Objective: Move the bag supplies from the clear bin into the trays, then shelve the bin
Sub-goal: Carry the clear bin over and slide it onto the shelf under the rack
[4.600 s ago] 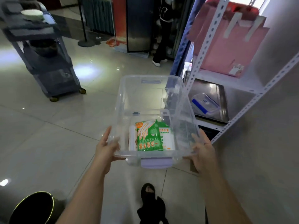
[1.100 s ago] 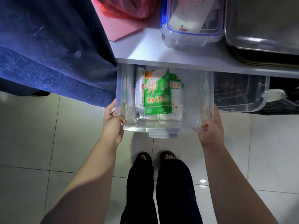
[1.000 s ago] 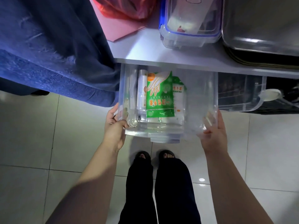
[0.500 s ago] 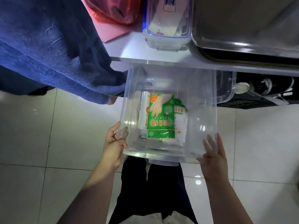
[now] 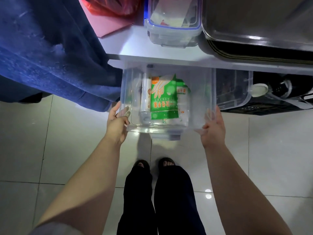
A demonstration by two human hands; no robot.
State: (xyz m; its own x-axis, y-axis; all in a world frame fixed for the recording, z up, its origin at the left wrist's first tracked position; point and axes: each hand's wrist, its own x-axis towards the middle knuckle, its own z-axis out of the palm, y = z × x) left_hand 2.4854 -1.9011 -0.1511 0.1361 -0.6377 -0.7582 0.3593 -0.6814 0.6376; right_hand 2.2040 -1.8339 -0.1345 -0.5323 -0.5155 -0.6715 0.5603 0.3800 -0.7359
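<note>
The clear bin (image 5: 199, 99) hangs low above the tiled floor, its far end tucked under the white shelf (image 5: 135, 48). My left hand (image 5: 118, 122) grips its near left corner, and my right hand (image 5: 214, 128) grips its near right corner. Inside the bin lie a green glove packet (image 5: 163, 97), a white roll (image 5: 146, 94) to its left and a second green-and-white packet (image 5: 183, 99) to its right. Steel trays (image 5: 257, 29) sit stacked on the shelf at the upper right.
A blue-rimmed clear box (image 5: 172, 26) stands on the shelf beside the trays, with a red bag (image 5: 111, 5) and pink sheet (image 5: 108, 25) to its left. Dark blue cloth (image 5: 50, 51) hangs at left. Another clear bin (image 5: 233, 89) and a black crate (image 5: 271, 107) sit under the shelf. My feet (image 5: 154, 164) stand below.
From half a second ago, the bin has slid back toward the shelf, so its far end is under the shelf edge again. Both hands kept hold of its near corners.
</note>
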